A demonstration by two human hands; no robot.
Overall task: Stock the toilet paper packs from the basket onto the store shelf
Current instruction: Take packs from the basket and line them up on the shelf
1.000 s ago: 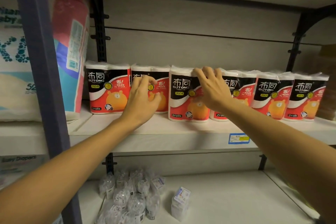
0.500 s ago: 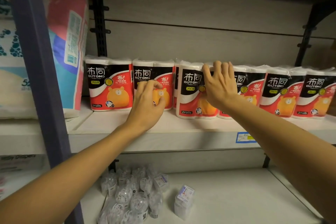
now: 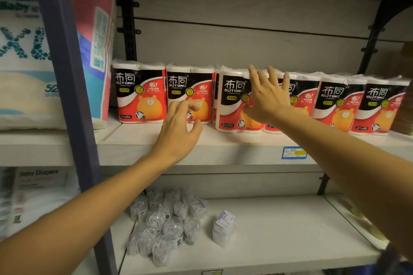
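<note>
Spreading flat on a "BUTONG 2rolls" pack [image 3: 234, 100] at the shelf [image 3: 223, 152] front edge, right hand [image 3: 268, 98] grips nothing; left hand [image 3: 178, 131] hovers loosely curled, empty, beside XL diapers [image 3: 24, 62].

Toilet paper packs [image 3: 234, 100] stand upright in a row along the middle shelf [image 3: 223, 140], side by side, touching. Left of the row, past the upright post [image 3: 67, 73], a diaper bag [image 3: 22, 62]. Price tag [image 3: 293, 152] on shelf front edge, right of centre. Lower shelf [image 3: 279, 230]: small clear packets [image 3: 161, 223] clustered left, one small box [image 3: 223, 227] just right of them.
</note>
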